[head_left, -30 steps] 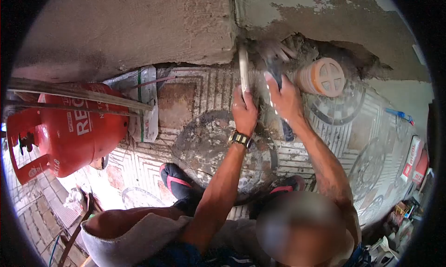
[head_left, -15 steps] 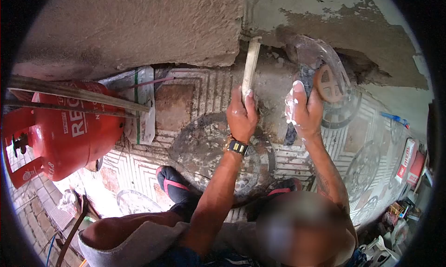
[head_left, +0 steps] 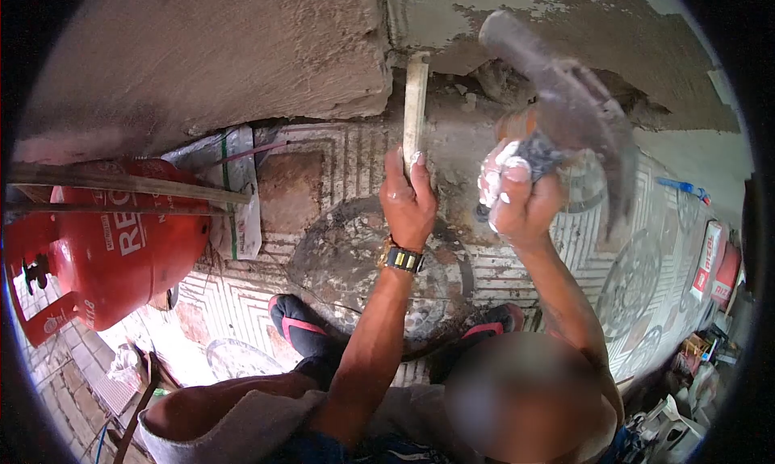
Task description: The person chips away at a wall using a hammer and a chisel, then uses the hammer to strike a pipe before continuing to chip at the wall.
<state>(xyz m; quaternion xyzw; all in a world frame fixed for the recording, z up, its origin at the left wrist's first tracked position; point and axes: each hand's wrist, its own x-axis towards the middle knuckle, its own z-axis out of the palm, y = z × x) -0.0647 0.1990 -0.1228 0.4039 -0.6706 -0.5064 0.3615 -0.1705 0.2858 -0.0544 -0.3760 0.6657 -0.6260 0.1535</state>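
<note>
In my left hand (head_left: 410,197) is the lower end of a pale, flat bar (head_left: 416,100), held upright with its far tip at the foot of the wall. A watch sits on that wrist. My right hand (head_left: 521,193), smeared with white paste, is wrapped round the dark handle of a pick-like tool (head_left: 569,92). The tool's long, curved head is blurred and lies above and right of the hand. An orange-brown round piece (head_left: 517,125) shows partly behind the right hand.
A red gas cylinder (head_left: 133,230) lies at the left, with long strips (head_left: 129,183) across it. Rough plaster wall (head_left: 218,52) runs along the top. Blue tool (head_left: 683,188), red-white box (head_left: 709,258) and clutter (head_left: 686,399) are at the right. Feet in dark footwear stand below.
The pick-like tool has turned and its head now reaches up and to the right. The round piece sits left of where it was. The view has shifted slightly.
</note>
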